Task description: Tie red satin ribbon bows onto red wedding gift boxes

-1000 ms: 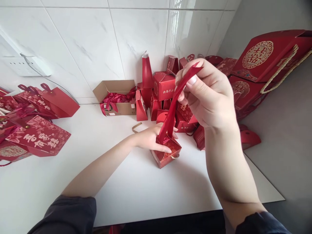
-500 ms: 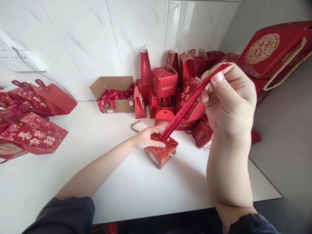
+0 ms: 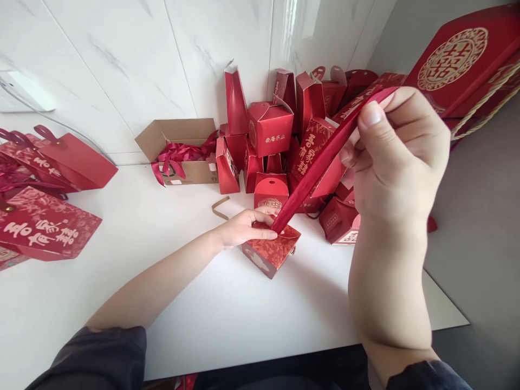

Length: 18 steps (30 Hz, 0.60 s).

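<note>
A dark red ribbon [image 3: 323, 162] slants tautly from the top of a small red gift box [image 3: 280, 252] up to my right hand [image 3: 396, 146]. The thumb and forefinger of that hand pinch the ribbon's upper end, raised well above the table. My left hand [image 3: 246, 230] lies over the top of the gift box, thumb on the near side and fingers on the far side, closed about the ribbon's lower end. The fingers partly hide where ribbon and box meet. Patterned flaps and a bit of cord show on the box.
Behind stand several red gift boxes [image 3: 271, 130] in a pile. An open cardboard box [image 3: 190, 173] holds more ribbons. Red handled boxes [image 3: 52, 225] sit at left on the white table [image 3: 227, 319]. A big red bag [image 3: 450, 59] with rope handles is at upper right.
My right hand has moved a little up and right with the ribbon's end. My left hand stays on the gift box. The whole view has shifted slightly.
</note>
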Motion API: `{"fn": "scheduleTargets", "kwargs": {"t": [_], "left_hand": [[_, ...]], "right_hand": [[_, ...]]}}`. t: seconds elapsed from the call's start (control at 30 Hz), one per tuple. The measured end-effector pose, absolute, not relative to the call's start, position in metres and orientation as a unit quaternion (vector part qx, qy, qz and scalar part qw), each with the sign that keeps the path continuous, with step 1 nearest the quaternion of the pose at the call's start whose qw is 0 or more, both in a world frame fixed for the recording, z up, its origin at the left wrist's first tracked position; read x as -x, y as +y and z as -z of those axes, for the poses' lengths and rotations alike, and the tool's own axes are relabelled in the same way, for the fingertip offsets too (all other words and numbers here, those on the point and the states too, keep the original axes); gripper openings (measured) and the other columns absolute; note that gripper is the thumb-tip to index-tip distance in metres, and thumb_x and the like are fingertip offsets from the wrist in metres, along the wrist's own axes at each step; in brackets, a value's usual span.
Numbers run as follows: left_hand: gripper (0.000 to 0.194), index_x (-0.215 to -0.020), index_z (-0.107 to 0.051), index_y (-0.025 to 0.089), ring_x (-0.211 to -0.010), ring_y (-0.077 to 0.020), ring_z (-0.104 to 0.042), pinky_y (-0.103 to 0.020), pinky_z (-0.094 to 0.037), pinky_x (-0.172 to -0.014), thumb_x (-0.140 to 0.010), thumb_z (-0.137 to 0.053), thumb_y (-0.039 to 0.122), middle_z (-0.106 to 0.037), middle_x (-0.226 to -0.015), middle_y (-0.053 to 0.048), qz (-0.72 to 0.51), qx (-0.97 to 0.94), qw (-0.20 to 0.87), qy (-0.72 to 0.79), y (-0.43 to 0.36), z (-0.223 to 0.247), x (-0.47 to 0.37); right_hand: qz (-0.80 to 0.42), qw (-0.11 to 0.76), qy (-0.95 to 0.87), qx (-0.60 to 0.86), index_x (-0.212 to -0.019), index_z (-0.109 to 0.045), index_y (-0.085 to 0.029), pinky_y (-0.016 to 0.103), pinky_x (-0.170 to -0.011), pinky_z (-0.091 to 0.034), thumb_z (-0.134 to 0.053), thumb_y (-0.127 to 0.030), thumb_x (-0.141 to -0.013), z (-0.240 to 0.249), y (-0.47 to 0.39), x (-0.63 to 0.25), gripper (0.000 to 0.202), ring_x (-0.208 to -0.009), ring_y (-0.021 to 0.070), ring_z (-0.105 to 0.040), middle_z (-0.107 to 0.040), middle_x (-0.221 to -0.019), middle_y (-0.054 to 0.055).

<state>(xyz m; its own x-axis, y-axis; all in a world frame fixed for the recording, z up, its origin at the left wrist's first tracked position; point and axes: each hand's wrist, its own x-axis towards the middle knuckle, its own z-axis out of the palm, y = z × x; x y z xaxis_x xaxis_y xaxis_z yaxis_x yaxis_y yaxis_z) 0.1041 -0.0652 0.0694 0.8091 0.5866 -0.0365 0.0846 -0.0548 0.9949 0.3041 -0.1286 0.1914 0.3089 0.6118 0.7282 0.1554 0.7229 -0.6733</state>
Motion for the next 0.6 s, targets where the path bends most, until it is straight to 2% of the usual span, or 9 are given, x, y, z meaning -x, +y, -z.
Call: {"fn": "scheduleTargets", "kwargs": {"t": [0.2, 0.4, 0.53, 0.6], "left_hand": [[0.017, -0.08, -0.077, 0.019, -0.137, -0.0295, -0.042, -0.043, -0.028, -0.116, -0.069, -0.082, 0.031, -0.051, -0.144, -0.008, -0.194, -0.727, 0.6, 0.271, -0.063, -0.076, -0.106], [0.018, -0.081, -0.079, 0.021, -0.139, -0.0281, -0.04, -0.04, -0.027, -0.117, -0.07, -0.081, 0.035, -0.048, -0.148, -0.006, -0.162, -0.803, 0.509, 0.264, -0.063, -0.08, -0.106], [0.019, -0.08, -0.079, 0.022, -0.137, -0.0273, -0.043, -0.037, -0.032, -0.114, -0.069, -0.081, 0.037, -0.057, -0.139, -0.006, -0.116, -0.796, 0.53, 0.269, -0.062, -0.084, -0.103], [0.023, -0.083, -0.08, 0.022, -0.135, -0.0278, -0.045, -0.036, -0.035, -0.111, -0.067, -0.083, 0.037, -0.063, -0.131, -0.007, -0.086, -0.776, 0.564, 0.27, -0.061, -0.084, -0.102]], "right_hand": [[-0.155, 0.738, -0.576, 0.316, -0.08, -0.055, -0.022, 0.018, -0.046, -0.038, -0.054, -0.014, -0.095, -0.189, -0.125, -0.301, 0.017, -0.053, 0.0048, -0.047, -0.051, -0.069, -0.004], [-0.186, 0.729, -0.579, 0.315, -0.08, -0.056, -0.021, 0.017, -0.047, -0.042, -0.056, -0.015, -0.094, -0.188, -0.126, -0.297, 0.015, -0.053, 0.0048, -0.05, -0.052, -0.068, -0.005], [-0.219, 0.725, -0.579, 0.302, -0.081, -0.054, -0.022, 0.019, -0.052, -0.051, -0.056, -0.016, -0.094, -0.185, -0.125, -0.29, 0.014, -0.055, 0.0063, -0.054, -0.052, -0.066, -0.005], [-0.24, 0.724, -0.569, 0.308, -0.083, -0.053, -0.023, 0.021, -0.06, -0.057, -0.057, -0.022, -0.094, -0.179, -0.12, -0.286, 0.012, -0.061, 0.0078, -0.059, -0.053, -0.07, -0.004]]}}
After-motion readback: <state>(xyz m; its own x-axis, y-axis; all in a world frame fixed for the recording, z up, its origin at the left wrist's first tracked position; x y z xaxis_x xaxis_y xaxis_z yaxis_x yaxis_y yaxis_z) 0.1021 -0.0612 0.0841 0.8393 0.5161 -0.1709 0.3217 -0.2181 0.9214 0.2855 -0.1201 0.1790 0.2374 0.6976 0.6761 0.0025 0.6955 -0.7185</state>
